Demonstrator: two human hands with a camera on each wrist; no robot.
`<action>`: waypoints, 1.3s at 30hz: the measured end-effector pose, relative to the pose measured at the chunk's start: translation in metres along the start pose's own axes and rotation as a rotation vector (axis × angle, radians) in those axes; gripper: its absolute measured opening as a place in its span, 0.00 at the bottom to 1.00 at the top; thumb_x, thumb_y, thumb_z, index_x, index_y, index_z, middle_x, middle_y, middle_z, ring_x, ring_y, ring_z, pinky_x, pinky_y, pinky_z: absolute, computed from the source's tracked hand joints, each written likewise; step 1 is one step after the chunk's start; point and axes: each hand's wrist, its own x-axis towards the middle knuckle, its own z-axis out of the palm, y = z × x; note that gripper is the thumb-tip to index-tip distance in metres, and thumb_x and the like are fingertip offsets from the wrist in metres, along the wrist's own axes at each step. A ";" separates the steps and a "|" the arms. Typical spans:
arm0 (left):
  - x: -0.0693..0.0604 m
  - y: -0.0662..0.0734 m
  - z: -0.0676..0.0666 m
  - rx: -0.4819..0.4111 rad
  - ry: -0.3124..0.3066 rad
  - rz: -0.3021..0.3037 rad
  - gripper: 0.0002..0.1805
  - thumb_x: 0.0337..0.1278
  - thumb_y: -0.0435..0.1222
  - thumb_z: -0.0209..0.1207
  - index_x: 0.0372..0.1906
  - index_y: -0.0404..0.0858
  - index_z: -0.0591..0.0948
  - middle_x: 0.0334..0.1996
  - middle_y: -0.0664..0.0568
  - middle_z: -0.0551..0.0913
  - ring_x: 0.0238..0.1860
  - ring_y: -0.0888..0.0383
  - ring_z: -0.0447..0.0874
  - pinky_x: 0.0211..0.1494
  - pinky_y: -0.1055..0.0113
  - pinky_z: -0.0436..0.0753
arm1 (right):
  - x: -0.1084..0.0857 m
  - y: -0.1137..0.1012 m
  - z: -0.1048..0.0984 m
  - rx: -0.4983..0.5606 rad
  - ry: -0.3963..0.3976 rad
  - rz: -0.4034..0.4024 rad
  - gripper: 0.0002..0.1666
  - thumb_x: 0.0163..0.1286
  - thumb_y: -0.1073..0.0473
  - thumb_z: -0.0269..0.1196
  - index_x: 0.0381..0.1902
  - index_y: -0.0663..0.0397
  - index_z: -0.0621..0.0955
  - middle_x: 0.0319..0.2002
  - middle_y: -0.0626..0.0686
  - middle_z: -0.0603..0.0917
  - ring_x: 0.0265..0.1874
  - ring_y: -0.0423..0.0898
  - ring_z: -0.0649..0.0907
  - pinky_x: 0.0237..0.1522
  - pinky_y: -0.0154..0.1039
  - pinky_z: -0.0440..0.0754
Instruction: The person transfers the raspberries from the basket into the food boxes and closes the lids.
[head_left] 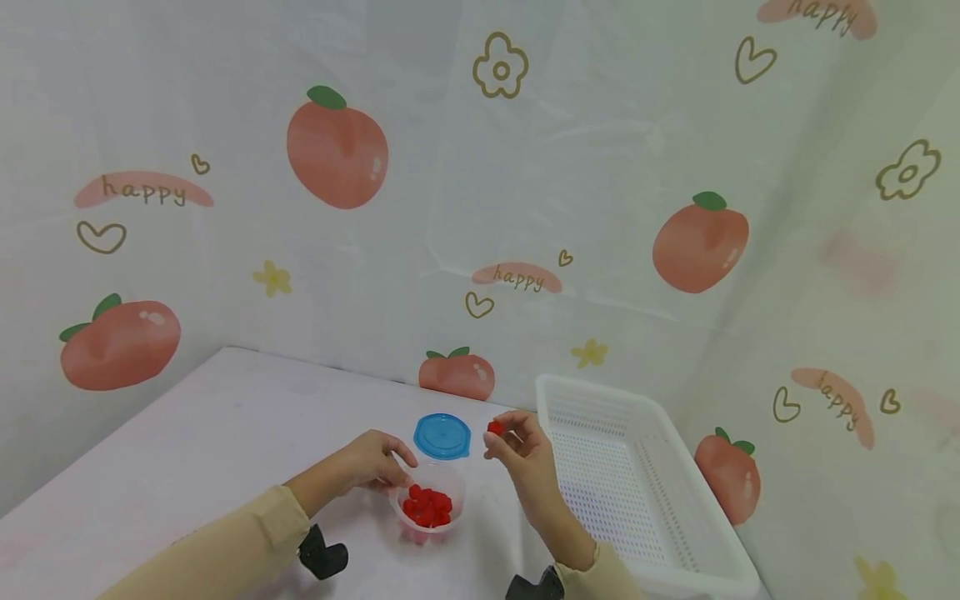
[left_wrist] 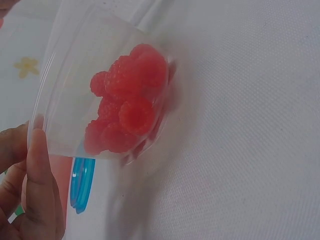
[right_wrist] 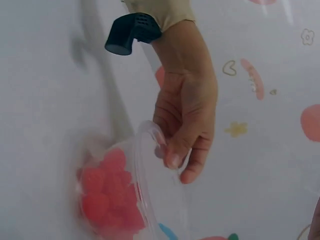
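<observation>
A clear plastic tub (head_left: 454, 479) holds several red raspberries (head_left: 427, 507) and stands on the white table. My left hand (head_left: 369, 460) pinches the tub's rim at its left side; the left wrist view shows those fingers (left_wrist: 40, 172) against the clear wall. To the right of the tub and above it, my right hand (head_left: 528, 458) holds a single raspberry (head_left: 495, 427) between thumb and fingertips. Behind the tub lies a blue lid (head_left: 442, 437), flat on the table. Only a sliver of the right hand shows in the right wrist view.
A large white perforated plastic basket (head_left: 652, 417) stands on the right, close beside my right hand. A pale table surface (head_left: 247, 433) stretches out to the left. Behind it hangs a white cloth (head_left: 420, 208) printed with fruit and hearts.
</observation>
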 end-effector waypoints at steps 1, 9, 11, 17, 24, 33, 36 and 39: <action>0.000 0.000 0.000 -0.002 0.000 0.001 0.12 0.44 0.28 0.70 0.38 0.37 0.84 0.28 0.48 0.82 0.25 0.55 0.77 0.29 0.69 0.84 | -0.002 0.001 0.002 -0.006 -0.013 0.011 0.15 0.66 0.66 0.63 0.48 0.63 0.72 0.40 0.53 0.78 0.36 0.41 0.83 0.42 0.33 0.84; 0.000 0.000 0.000 -0.004 0.003 0.002 0.11 0.44 0.28 0.70 0.37 0.38 0.84 0.28 0.47 0.81 0.24 0.55 0.77 0.29 0.70 0.83 | -0.013 0.008 0.016 -0.018 -0.097 0.067 0.19 0.65 0.66 0.64 0.49 0.71 0.70 0.41 0.55 0.78 0.35 0.43 0.83 0.42 0.32 0.84; -0.001 0.001 0.000 -0.002 0.004 0.004 0.11 0.45 0.29 0.70 0.37 0.37 0.84 0.28 0.48 0.81 0.24 0.55 0.77 0.29 0.70 0.83 | -0.015 0.010 0.019 -0.026 -0.102 0.095 0.20 0.65 0.65 0.64 0.49 0.70 0.71 0.42 0.56 0.78 0.35 0.44 0.83 0.43 0.33 0.84; -0.004 0.002 0.000 0.002 0.008 0.007 0.13 0.45 0.29 0.70 0.40 0.36 0.84 0.28 0.48 0.82 0.23 0.56 0.77 0.30 0.70 0.84 | -0.022 0.019 0.026 -0.064 -0.097 0.188 0.21 0.65 0.61 0.65 0.50 0.66 0.72 0.43 0.56 0.80 0.35 0.43 0.83 0.43 0.32 0.83; -0.006 0.003 0.000 0.009 0.012 0.005 0.13 0.45 0.29 0.70 0.40 0.36 0.84 0.28 0.48 0.81 0.23 0.55 0.77 0.31 0.70 0.84 | -0.027 0.031 0.033 -0.079 -0.079 0.254 0.21 0.63 0.58 0.68 0.48 0.61 0.74 0.43 0.54 0.81 0.37 0.47 0.82 0.44 0.33 0.84; -0.005 0.003 0.000 0.011 0.010 0.008 0.13 0.45 0.30 0.70 0.40 0.37 0.84 0.29 0.48 0.81 0.24 0.55 0.78 0.31 0.69 0.84 | -0.028 0.046 0.034 -0.107 -0.094 0.269 0.15 0.64 0.64 0.65 0.46 0.61 0.74 0.40 0.52 0.80 0.34 0.44 0.81 0.41 0.32 0.84; -0.004 0.002 0.000 0.013 0.009 0.010 0.13 0.45 0.30 0.70 0.40 0.37 0.84 0.29 0.48 0.81 0.24 0.55 0.78 0.31 0.69 0.84 | -0.028 0.047 0.034 -0.127 -0.099 0.268 0.16 0.63 0.64 0.66 0.46 0.61 0.74 0.41 0.53 0.80 0.34 0.43 0.81 0.41 0.33 0.85; -0.004 0.001 0.000 0.015 0.008 0.010 0.14 0.45 0.30 0.70 0.40 0.37 0.84 0.29 0.48 0.81 0.24 0.55 0.78 0.31 0.69 0.84 | -0.027 0.047 0.035 -0.150 -0.106 0.287 0.16 0.62 0.64 0.67 0.46 0.61 0.75 0.40 0.53 0.81 0.33 0.43 0.81 0.42 0.33 0.85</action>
